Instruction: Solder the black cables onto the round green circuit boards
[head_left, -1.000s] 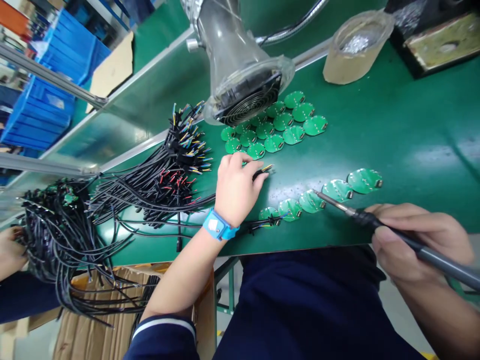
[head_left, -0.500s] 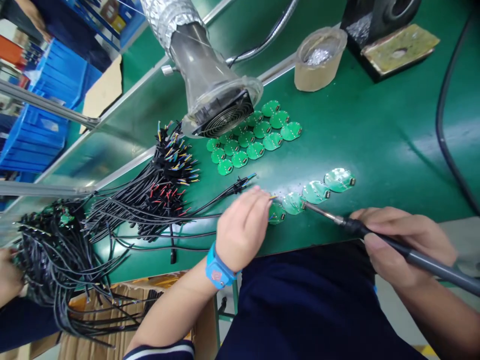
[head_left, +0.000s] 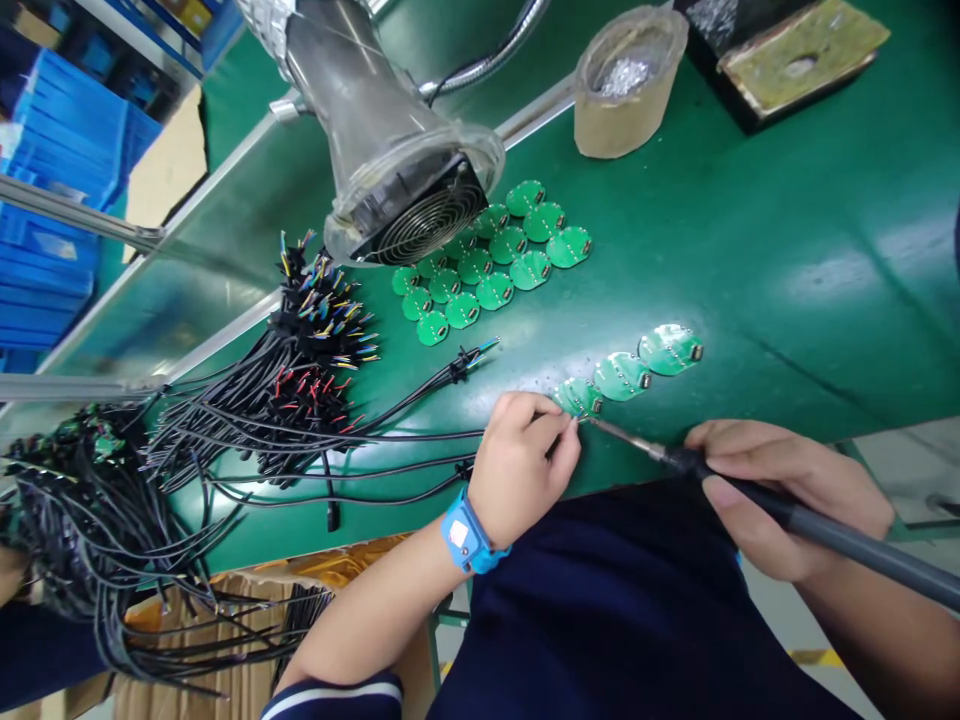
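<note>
My right hand point(head_left: 817, 480) grips a soldering iron point(head_left: 645, 445) by its dark handle, its tip pointing left at the lower edge of a round green circuit board point(head_left: 576, 396). Close to that tip, my left hand point(head_left: 525, 450) is closed in a pinch, with a black cable point(head_left: 427, 437) running into it from the left. Its wire ends are mostly hidden by the fingers. Two more round boards lie beside the first, a middle one point(head_left: 621, 377) and a right one point(head_left: 670, 350). A blue wristband point(head_left: 461, 532) is around my left wrist.
Several green boards point(head_left: 493, 291) lie in rows under a fume extractor point(head_left: 420, 200). A large bundle of black cables point(head_left: 247, 400) covers the left side. Behind stand a tape roll point(head_left: 626, 115) and a soldering sponge point(head_left: 806, 60). Blue bins point(head_left: 67, 130) are beyond the divider.
My left hand has shifted right and down, now covering the leftmost board of the near row. The iron's tip has moved left and slightly down toward my left fingertips. The view has shifted a little.
</note>
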